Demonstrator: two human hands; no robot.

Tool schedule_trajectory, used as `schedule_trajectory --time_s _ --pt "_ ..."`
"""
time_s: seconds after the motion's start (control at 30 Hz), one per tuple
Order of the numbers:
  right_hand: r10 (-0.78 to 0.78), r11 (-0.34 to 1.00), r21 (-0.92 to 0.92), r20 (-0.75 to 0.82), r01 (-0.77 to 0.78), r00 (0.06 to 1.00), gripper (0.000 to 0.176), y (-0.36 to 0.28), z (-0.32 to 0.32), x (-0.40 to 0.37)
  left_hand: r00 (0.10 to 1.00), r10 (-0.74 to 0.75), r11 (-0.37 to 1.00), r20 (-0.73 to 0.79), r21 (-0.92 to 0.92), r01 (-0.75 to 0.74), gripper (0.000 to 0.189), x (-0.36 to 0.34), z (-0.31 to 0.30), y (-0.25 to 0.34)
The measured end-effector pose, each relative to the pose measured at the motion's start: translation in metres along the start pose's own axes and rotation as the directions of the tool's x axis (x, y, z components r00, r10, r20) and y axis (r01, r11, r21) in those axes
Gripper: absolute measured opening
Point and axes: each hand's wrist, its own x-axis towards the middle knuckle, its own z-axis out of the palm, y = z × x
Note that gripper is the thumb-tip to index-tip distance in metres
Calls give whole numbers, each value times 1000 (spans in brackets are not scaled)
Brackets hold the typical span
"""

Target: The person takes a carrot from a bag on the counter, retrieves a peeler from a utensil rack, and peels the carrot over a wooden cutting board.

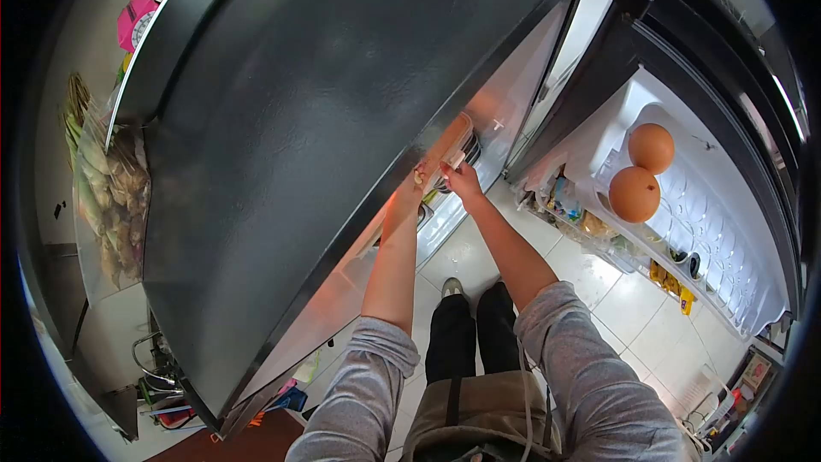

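Refrigerator (pixel 325 103) open, and both hands are brought in at its front, just below the overhanging top edge! A rounded, clear-edged container (pixel 464 127) is seen inside that front opening, partly hidden by the refrigerator's top; its long axis seems to be laid along the front edge. Right hand (pixel 463 180): fingers curled in, set against a small white tab (pixel 457 157) at the container's near side; whether the tab is truly gripped cannot be told. Left hand (pixel 409 190): placed just beside, fingertips bent and half covered by the refrigerator's edge, so any hold cannot be told. The tab is lain just ahead of the right hand, the nearer one. Beside the refrigerator's opening, two eggs (pixel 651 149) are carried in the door rack (pixel 701 222).
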Motion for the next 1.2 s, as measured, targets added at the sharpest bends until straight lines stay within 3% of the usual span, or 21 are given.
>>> schedule_trajectory --time_s 0.1,0.17,0.23,0.37,0.4,0.43,0.5,0.63,0.73,0.83,1.07,1.2 --pt "-112 990 -90 -34 108 993 28 8 -3 10 996 74 997 43 29 -75 8 -21 10 3" --pt "-284 879 -418 -70 230 956 30 10 -7 10 999 35 999 -16 29 -34 10 -41 6 -1" --pt "-277 882 -418 -86 217 957 29 11 -13 -7 997 9 998 -72 68 -4 16 -70 -4 -13" --pt "-212 968 -163 -125 190 969 27 14 -33 -50 996 -25 989 -83 141 36 23 -109 -53 -57" --pt "-179 983 -69 -147 171 973 26 16 -39 -59 985 -80 991 -152 98 95 24 -111 -61 -68" --pt "-176 983 -74 -145 167 974 26 19 -49 -64 966 -137 987 -219 50 151 24 -114 -62 -72" --pt "-97 994 -60 -52 94 994 20 18 -67 -77 967 -141 987 -210 45 153 23 -107 -63 -75" --pt "-9 996 -93 -53 4 999 18 10 -84 -99 984 -133 991 -117 3 135 22 -84 -62 -78" --pt "19 997 -73 -59 -24 998 21 15 -93 -106 977 -214 952 5 -224 210 18 -73 -65 -77" --pt "84 990 -103 -83 -92 993 21 26 -98 -108 990 -142 948 9 -287 139 16 -78 -62 -81" --pt "54 990 -122 -93 -65 994 24 42 -106 -113 995 -100 985 -23 -143 96 17 -91 -56 -78" --pt "25 993 -113 -78 -34 997 22 27 -93 -127 991 -85 980 -100 -190 65 17 -90 -56 -80"
